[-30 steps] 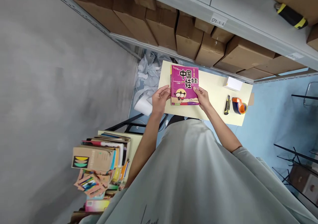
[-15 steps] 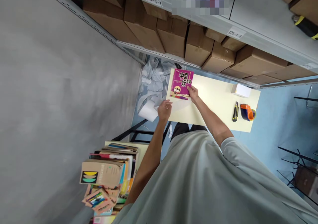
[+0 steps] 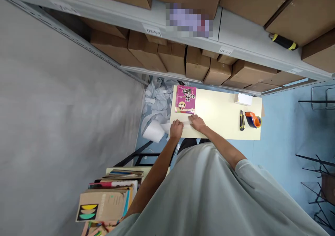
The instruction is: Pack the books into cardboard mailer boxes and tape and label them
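A purple picture book [image 3: 185, 100] with large Chinese characters lies on the left end of a pale yellow table [image 3: 217, 113]. Below it, my left hand [image 3: 177, 128] is closed on white wrapping paper [image 3: 186, 123] at the table's left side. My right hand [image 3: 196, 122] rests on the table just below the book, fingers stretched out at the right end of that paper. It does not hold the book. A white paper roll [image 3: 154, 131] sits beyond the table's left edge, with a strip running toward my left hand.
Crumpled white paper [image 3: 159, 96] fills the floor left of the table. Toward the right lie a box cutter [image 3: 242, 120], an orange and blue tape dispenser [image 3: 252, 119] and a white box [image 3: 243, 99]. Shelves hold cardboard boxes [image 3: 197, 63]; a book stack [image 3: 104, 201] stands lower left.
My right hand has let go of the purple book and moved down onto the paper. The book now lies flat on the table. My left hand has closed on the paper. The view has tilted up.
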### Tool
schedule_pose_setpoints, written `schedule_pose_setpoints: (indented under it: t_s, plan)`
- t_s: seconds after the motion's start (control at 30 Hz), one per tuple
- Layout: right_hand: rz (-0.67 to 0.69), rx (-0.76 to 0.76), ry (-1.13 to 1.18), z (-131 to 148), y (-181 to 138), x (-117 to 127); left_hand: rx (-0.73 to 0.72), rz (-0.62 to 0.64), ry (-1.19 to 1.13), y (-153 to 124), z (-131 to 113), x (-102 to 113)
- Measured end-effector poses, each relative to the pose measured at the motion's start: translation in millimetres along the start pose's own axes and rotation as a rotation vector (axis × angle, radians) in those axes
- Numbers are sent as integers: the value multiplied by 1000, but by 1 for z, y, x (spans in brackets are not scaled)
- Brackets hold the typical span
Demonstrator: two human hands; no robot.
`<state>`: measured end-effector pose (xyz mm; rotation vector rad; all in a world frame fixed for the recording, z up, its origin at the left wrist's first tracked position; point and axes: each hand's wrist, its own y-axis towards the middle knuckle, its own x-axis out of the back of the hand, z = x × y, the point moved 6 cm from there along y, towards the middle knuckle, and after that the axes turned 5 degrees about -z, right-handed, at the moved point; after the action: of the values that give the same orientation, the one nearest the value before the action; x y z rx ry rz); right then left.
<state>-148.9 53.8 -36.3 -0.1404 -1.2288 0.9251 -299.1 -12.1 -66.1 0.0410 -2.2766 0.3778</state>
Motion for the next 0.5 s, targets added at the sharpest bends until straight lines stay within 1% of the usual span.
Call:
schedule_pose_setpoints:
  t_s: [0.1,0.2,0.3,0.37,0.5]
  plan:
    - [-18,-11,-31,2,-7,2,-49,5,1,-3,-12,7]
    - [-46,-11,-53,1,-14,14,-69,-31,9,-11,-21,16]
    - [-110,4,-65,-1,-23,36,-65,-97,0,-18,-24,26]
    - [-174,26,-64,-4,-29,54,-44,-140,19,-17,-21,32]
    - [-311,75,-66,-18,-40,93,68,-222,91,-5,-14,45]
